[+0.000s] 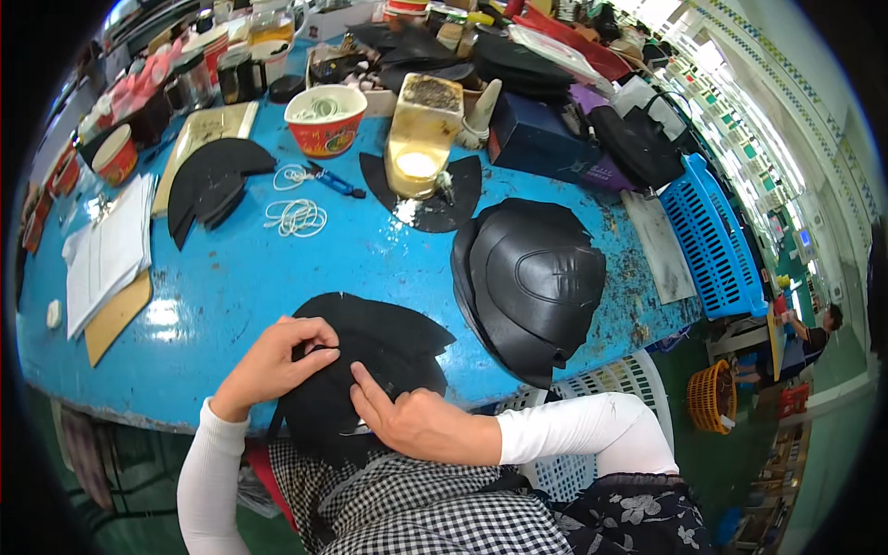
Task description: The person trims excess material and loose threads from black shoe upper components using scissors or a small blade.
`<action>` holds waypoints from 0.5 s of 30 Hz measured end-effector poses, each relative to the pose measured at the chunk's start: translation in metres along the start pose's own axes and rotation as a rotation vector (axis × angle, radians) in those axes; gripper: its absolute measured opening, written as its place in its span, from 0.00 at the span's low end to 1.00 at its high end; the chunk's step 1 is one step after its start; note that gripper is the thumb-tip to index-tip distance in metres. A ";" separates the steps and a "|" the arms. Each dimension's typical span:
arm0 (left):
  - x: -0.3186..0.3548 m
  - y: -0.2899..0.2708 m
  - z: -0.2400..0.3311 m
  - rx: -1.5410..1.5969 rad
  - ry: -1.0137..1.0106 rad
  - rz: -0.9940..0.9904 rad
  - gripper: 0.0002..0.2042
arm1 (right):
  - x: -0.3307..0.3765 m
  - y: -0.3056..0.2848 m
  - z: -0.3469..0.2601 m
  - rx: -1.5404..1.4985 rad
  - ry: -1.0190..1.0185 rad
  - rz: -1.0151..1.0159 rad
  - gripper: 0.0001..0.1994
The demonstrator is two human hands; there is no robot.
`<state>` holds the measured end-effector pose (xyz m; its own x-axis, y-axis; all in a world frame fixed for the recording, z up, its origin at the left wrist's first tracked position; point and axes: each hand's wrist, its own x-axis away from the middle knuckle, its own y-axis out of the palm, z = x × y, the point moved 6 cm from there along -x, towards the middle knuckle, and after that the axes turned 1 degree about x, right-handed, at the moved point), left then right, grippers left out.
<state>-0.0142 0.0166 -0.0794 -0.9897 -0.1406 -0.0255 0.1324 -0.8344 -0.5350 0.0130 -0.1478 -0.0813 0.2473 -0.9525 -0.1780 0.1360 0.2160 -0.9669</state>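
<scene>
Head view: a black leather piece was seen lying at the near edge of the blue counter, at six o'clock. Its upper edge was pinched between the closed fingertips of the left hand, while the right hand was laid half open on it, forefinger pressed flat, nothing grasped. For a clean result, the piece would best be kept flat and taut between both hands. A stack of black pieces lay at three o'clock.

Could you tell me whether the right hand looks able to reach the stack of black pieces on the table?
Probably yes: the right hand rests beside the stack of black pieces, with only bare blue table between.
</scene>
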 end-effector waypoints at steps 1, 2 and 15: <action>0.002 -0.001 0.002 -0.013 0.013 -0.002 0.04 | -0.002 0.000 0.000 -0.010 0.014 0.024 0.16; 0.006 -0.006 -0.004 0.305 -0.128 0.090 0.04 | -0.003 0.000 0.001 -0.026 0.022 0.046 0.14; 0.051 -0.150 0.029 0.653 0.024 0.814 0.07 | 0.061 -0.020 0.136 -1.175 0.967 0.397 0.12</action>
<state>-0.0831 0.1186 0.0239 -0.5879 -0.7853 -0.1939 0.7566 -0.6187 0.2117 0.1556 -0.1812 -0.0481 -0.6615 -0.7486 -0.0450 -0.6928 0.6329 -0.3456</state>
